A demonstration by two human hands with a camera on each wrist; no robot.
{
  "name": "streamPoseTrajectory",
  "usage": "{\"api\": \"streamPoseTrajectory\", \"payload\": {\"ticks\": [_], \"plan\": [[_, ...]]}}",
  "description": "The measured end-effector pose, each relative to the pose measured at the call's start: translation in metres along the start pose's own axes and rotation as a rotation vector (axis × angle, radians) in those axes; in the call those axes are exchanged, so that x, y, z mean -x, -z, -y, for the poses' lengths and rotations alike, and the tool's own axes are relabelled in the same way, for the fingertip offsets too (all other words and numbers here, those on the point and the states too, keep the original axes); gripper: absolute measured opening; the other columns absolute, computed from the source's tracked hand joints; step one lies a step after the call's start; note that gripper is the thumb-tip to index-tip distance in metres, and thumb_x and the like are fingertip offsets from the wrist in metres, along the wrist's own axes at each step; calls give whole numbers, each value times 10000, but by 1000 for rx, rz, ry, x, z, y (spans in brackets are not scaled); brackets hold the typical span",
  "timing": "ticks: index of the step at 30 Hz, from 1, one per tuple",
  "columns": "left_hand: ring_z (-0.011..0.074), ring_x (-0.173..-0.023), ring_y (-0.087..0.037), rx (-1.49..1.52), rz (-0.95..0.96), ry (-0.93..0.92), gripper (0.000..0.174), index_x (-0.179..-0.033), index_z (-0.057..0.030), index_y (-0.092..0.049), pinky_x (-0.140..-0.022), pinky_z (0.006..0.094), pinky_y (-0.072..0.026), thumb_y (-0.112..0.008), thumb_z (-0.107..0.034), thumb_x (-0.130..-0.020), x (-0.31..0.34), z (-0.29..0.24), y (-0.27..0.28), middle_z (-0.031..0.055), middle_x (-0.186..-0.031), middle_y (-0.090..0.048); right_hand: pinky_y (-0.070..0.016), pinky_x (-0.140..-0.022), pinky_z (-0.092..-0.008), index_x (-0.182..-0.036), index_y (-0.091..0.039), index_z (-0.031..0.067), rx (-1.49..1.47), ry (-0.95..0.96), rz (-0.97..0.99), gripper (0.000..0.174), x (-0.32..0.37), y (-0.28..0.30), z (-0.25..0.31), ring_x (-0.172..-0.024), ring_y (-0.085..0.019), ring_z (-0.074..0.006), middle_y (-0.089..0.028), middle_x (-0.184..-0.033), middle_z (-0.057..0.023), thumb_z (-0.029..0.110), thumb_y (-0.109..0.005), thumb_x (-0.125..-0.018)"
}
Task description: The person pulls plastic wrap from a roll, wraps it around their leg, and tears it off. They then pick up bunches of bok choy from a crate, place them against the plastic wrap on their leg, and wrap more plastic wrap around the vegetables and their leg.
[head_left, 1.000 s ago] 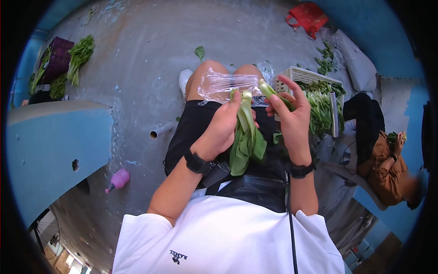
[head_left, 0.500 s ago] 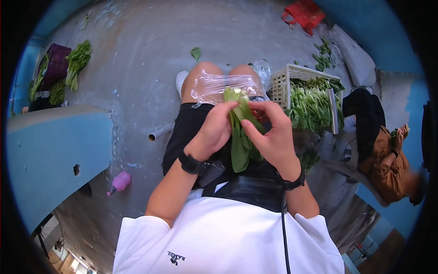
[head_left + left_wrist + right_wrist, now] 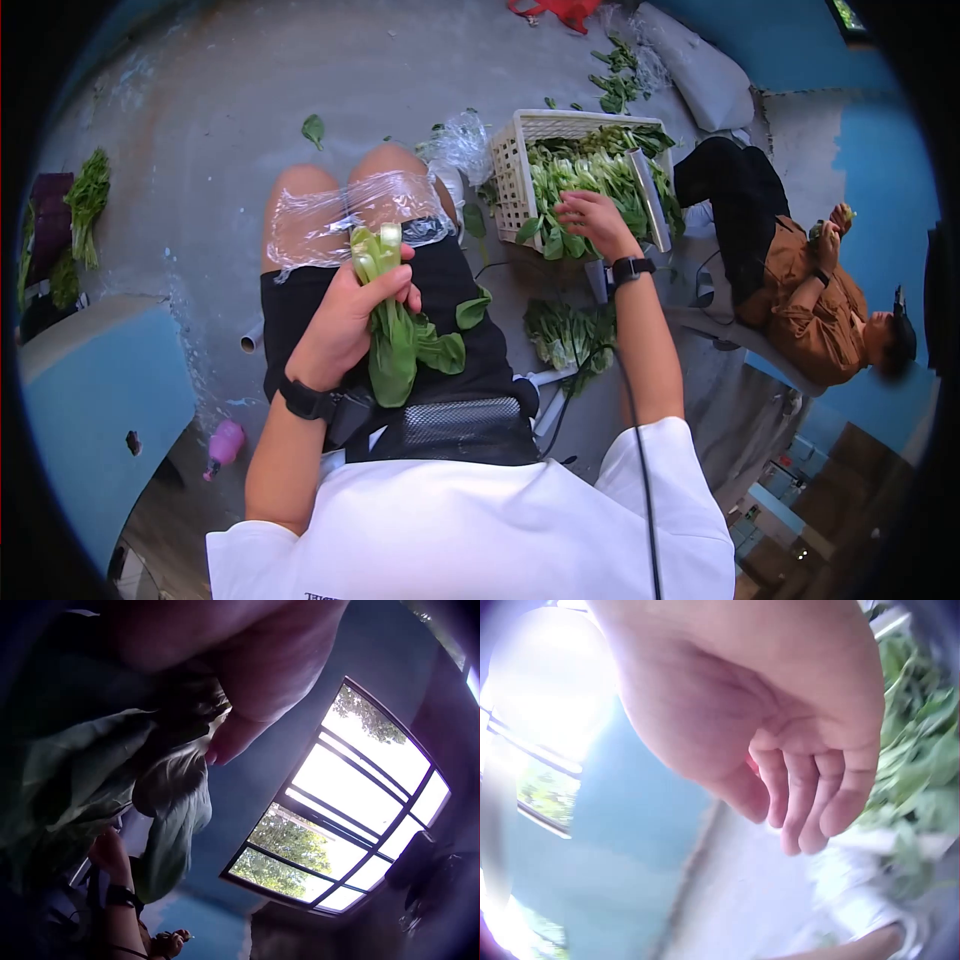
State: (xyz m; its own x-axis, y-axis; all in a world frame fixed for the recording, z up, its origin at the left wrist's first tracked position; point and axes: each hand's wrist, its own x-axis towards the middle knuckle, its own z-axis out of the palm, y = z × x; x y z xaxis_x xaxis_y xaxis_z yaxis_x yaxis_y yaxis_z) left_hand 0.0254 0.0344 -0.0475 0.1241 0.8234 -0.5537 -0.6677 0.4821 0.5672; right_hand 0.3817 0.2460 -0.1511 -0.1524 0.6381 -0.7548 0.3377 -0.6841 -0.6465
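In the head view the left hand (image 3: 343, 325) grips a bunch of leafy greens (image 3: 392, 345) by its pale stalks, above the black shorts, leaves hanging toward the waist. Clear plastic film (image 3: 310, 222) lies across the thighs, just beyond the stalk ends. The right hand (image 3: 598, 222) is over the near edge of a white crate (image 3: 512, 175) filled with greens (image 3: 590, 172). In the right wrist view that hand (image 3: 780, 742) holds nothing, its fingers loosely bent. Dark leaves (image 3: 169, 802) hang beside the left hand (image 3: 262, 667) in the left wrist view.
More greens (image 3: 568, 335) lie on the floor below the crate, near a black cable (image 3: 640, 460). A silvery bar (image 3: 650, 200) leans on the crate's right side. Another person (image 3: 815, 290) sits at the right. A pink bottle (image 3: 225, 442) stands at the lower left.
The right hand has left the bunch and moved right to the crate. The left hand still holds the bunch. The head view has shifted rightward.
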Motion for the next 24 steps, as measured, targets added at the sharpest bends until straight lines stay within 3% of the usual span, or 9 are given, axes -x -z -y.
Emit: {"api": "streamPoseTrajectory", "payload": {"ticks": [2, 4, 6, 7, 8, 11, 18, 20, 24], "plan": [[177, -790, -640, 4, -3, 75, 361, -1275, -31, -518, -752, 315, -517, -684, -131, -970, 0, -7, -6, 17, -849, -553, -543, -717, -269, -1206, -640, 5, 95, -109, -196, 297, -44, 49, -45, -842, -680, -151, -707, -1015, -74, 182, -654, -968], [200, -790, -647, -63, -13, 80, 407, -1292, -15, -501, -756, 321, -522, -637, -215, -965, -1, -8, -2, 70, -903, -589, -545, -710, -269, -1167, -658, 2, 239, -160, -260, 291, -79, 81, -82, -829, -683, -150, -705, -973, -71, 187, -671, -943], [263, -856, -702, 130, 113, 100, 452, -1306, 21, -509, -816, 365, -554, -559, -261, -956, -4, -12, 1, 162, -1006, -648, -563, -740, -308, -1082, -691, -16, 758, 86, -457, 289, -133, 113, -132, -829, -709, -189, -725, -927, -101, 186, -698, -875], [301, -863, -695, 249, 149, 121, 539, -1329, 45, -490, -849, 399, -543, -488, -306, -920, -5, -18, -5, 212, -1058, -653, -574, -799, -367, -1036, -705, -33, 779, 298, -578, 293, -122, 98, -124, -883, -730, -273, -743, -927, -157, 165, -714, -820], [301, -863, -695, 250, 141, 125, 539, -1329, 45, -490, -849, 399, -543, -488, -306, -920, -7, -17, -6, 212, -1058, -653, -574, -799, -367, -1036, -705, -33, 778, 292, -571, 293, -120, 85, -112, -883, -730, -273, -743, -927, -157, 165, -714, -820], [293, -854, -654, 157, 59, 105, 556, -1339, 41, -475, -833, 398, -530, -505, -318, -915, -8, -13, -4, 172, -983, -622, -558, -888, -445, -1088, -705, -15, 934, 354, -575, 347, -130, 63, -100, -991, -700, -380, -735, -1040, -204, 190, -727, -808], [271, -877, -673, 39, 29, 89, 541, -1371, 7, -444, -850, 392, -538, -648, -289, -967, -14, -12, -9, 141, -1000, -638, -548, -892, -475, -1026, -718, 43, 1204, 63, -568, 277, -143, 35, -93, -1043, -679, -390, -721, -1099, -199, 201, -737, -800], [259, -860, -691, -31, 45, 185, 582, -1365, -15, -441, -871, 375, -538, -730, -265, -926, -14, -20, -14, 132, -1004, -662, -549, -873, -477, -1006, -722, 51, 1205, 126, -592, 250, -149, 35, -96, -1023, -684, -389, -725, -1074, -197, 190, -727, -798], [256, -894, -716, -48, 37, 194, 535, -1337, -13, -468, -841, 362, -576, -736, -212, -920, -15, -22, -21, 111, -968, -692, -555, -834, -478, -967, -727, 51, 1018, 190, -652, 178, -129, 27, -81, -957, -706, -379, -738, -980, -189, 155, -667, -836]]}}
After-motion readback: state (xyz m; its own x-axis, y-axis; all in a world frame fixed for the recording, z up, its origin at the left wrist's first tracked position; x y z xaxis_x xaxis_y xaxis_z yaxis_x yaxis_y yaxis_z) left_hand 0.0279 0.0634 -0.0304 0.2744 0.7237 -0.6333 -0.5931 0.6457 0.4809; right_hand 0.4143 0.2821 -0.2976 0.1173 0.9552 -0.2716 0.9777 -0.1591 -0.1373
